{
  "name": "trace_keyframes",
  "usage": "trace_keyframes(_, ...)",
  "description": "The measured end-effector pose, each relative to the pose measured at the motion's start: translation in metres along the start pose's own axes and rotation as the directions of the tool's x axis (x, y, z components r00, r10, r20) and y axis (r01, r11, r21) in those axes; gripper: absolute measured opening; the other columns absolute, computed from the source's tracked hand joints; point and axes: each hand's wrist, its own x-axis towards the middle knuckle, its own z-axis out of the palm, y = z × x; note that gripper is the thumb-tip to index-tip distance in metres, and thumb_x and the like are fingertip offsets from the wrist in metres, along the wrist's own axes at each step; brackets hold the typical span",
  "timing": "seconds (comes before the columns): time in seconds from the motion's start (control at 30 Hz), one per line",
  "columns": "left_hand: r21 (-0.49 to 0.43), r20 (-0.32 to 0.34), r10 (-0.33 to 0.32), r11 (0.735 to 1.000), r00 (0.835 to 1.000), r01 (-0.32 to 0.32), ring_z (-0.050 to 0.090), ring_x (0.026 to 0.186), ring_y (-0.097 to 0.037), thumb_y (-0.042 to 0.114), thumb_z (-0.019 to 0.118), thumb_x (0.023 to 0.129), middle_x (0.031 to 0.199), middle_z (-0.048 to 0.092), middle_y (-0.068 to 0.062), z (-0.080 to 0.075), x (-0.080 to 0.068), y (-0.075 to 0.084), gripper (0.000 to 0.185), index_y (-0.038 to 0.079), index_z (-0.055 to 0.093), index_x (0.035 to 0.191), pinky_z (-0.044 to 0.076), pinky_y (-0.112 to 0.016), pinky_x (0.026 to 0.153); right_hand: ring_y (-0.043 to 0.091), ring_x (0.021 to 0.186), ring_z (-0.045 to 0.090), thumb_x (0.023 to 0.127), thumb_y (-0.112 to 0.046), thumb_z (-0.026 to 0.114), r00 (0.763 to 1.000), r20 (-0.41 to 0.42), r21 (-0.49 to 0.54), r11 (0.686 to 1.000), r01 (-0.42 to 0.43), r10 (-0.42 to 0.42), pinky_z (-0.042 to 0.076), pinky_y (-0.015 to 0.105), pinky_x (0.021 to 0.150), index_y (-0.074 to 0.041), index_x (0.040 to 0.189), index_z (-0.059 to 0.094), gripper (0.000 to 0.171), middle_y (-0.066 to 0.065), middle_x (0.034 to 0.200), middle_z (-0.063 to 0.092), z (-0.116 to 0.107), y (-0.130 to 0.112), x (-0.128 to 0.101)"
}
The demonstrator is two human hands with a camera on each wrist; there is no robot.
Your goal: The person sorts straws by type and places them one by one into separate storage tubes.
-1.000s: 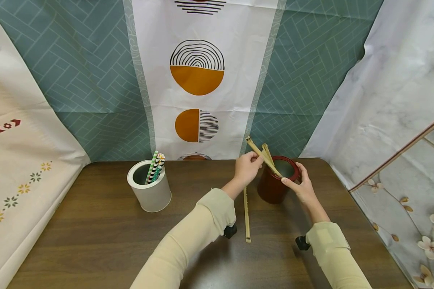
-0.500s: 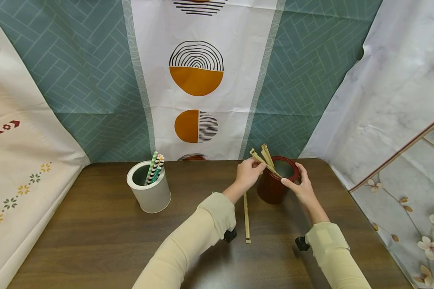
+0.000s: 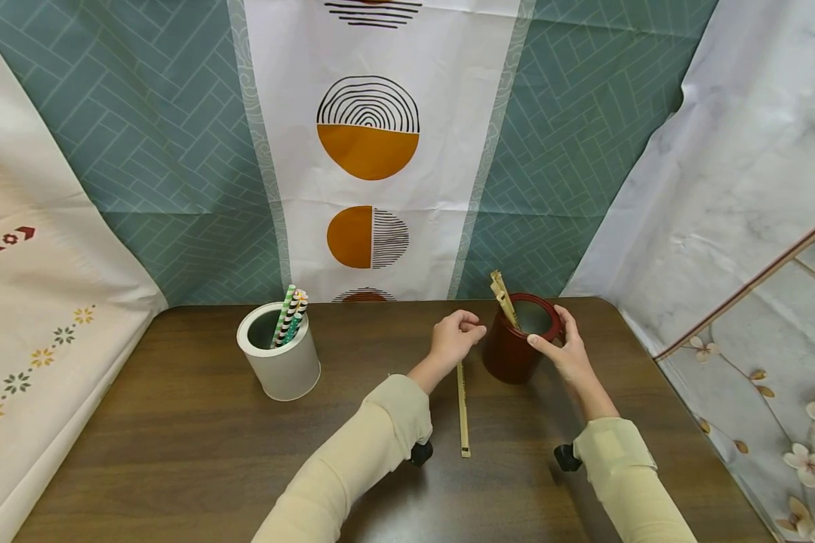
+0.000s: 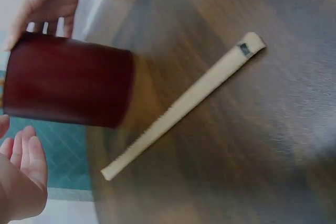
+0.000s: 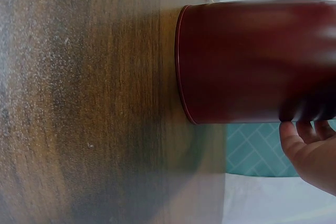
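Note:
In the head view a dark red can (image 3: 511, 354) stands upright at the right back of the table, with several flat tan strips (image 3: 502, 296) leaning out of its left side. My right hand (image 3: 570, 358) grips its rim from the right, thumb at the front; the right wrist view shows those fingers (image 5: 291, 137) against the can's wall. Just left of the can, my left hand (image 3: 451, 341) hovers with loosely bent fingers and holds nothing. Below it, another tan strip (image 3: 464, 415) lies on the table; the left wrist view shows a dark mark near the strip's (image 4: 184, 103) wider end.
A white can (image 3: 288, 371) with several patterned paper straws (image 3: 289, 317) stands at the left back of the brown table (image 3: 176, 422). Behind the table hangs a green and white cloth (image 3: 373, 181). Marble-patterned fabric (image 3: 754, 151) borders the right side.
My left hand has lowered a tan strip into the red can, let go of it, and drawn back to the left. The right hand has stayed on the can.

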Motion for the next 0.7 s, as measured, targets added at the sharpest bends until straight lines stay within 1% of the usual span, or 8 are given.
trace_keyframes(0.17,-0.02,0.001,-0.035,0.999,0.999,0.035,0.057,0.058,-0.009,0.017,0.064,0.08,0.077,0.066,-0.007,0.003,-0.005,-0.017,0.022,0.003,0.061,0.096,0.043,-0.016,0.051,0.016,0.119,0.028,0.082,-0.008,0.06,1.0,0.006,-0.014,1.0,-0.009,0.009,0.032,0.013,0.086,-0.008,0.14,0.014,0.074,0.012,0.14,0.025,-0.004,0.015,0.008)
trace_keyframes(0.23,-0.024,-0.001,-0.042,0.999,0.999,0.042,0.057,0.058,-0.009,0.017,0.064,0.079,0.078,0.065,-0.007,0.004,-0.008,-0.021,0.024,0.001,0.06,0.096,0.043,-0.017,0.051,0.016,0.12,0.028,0.082,-0.011,0.06,1.0,0.007,-0.024,1.0,-0.01,0.01,0.032,0.014,0.087,-0.011,0.14,0.014,0.075,0.01,0.141,0.025,-0.005,0.019,0.01)
trace_keyframes(0.3,-0.018,-0.006,-0.041,0.999,0.999,0.04,0.056,0.057,-0.008,0.017,0.065,0.079,0.079,0.065,-0.008,0.005,-0.01,-0.026,0.025,0.001,0.06,0.097,0.043,-0.017,0.052,0.016,0.121,0.028,0.082,-0.012,0.061,1.0,0.006,-0.031,0.999,-0.008,0.008,0.032,0.011,0.086,-0.012,0.14,0.014,0.075,0.01,0.141,0.025,-0.005,0.021,0.01)
trace_keyframes(0.4,-0.016,-0.019,-0.039,0.999,0.999,0.038,0.057,0.059,-0.009,0.016,0.066,0.078,0.079,0.065,-0.009,0.008,-0.013,-0.032,0.025,0.0,0.06,0.097,0.044,-0.018,0.053,0.015,0.12,0.029,0.082,-0.013,0.061,1.0,0.001,-0.029,1.0,-0.002,0.002,0.033,0.006,0.081,-0.012,0.14,0.014,0.074,0.009,0.141,0.025,-0.004,0.023,0.01)
trace_keyframes(0.53,-0.008,-0.058,-0.027,1.0,0.998,0.027,0.058,0.064,-0.013,0.015,0.068,0.077,0.079,0.065,-0.01,0.013,-0.017,-0.042,0.027,0.0,0.059,0.098,0.045,-0.019,0.055,0.014,0.119,0.029,0.083,-0.013,0.06,1.0,-0.003,-0.017,1.0,0.006,-0.006,0.033,0.005,0.079,-0.012,0.14,0.014,0.074,0.01,0.14,0.025,-0.004,0.023,0.011)
trace_keyframes(0.67,0.0,-0.093,-0.041,0.999,0.995,0.041,0.06,0.07,-0.016,0.014,0.069,0.075,0.079,0.066,-0.011,0.019,-0.021,-0.054,0.031,-0.001,0.059,0.101,0.047,-0.021,0.06,0.013,0.118,0.029,0.083,-0.011,0.06,1.0,-0.004,-0.009,1.0,0.01,-0.01,0.033,0.004,0.079,-0.012,0.14,0.014,0.074,0.01,0.14,0.024,-0.003,0.023,0.011)
trace_keyframes(0.7,0.001,-0.099,-0.053,0.999,0.994,0.054,0.06,0.073,-0.017,0.014,0.069,0.075,0.079,0.066,-0.01,0.02,-0.022,-0.057,0.032,-0.001,0.059,0.102,0.047,-0.021,0.061,0.013,0.118,0.029,0.082,-0.011,0.06,1.0,-0.005,-0.006,1.0,0.01,-0.01,0.033,0.004,0.079,-0.012,0.14,0.015,0.074,0.009,0.14,0.025,-0.003,0.023,0.011)
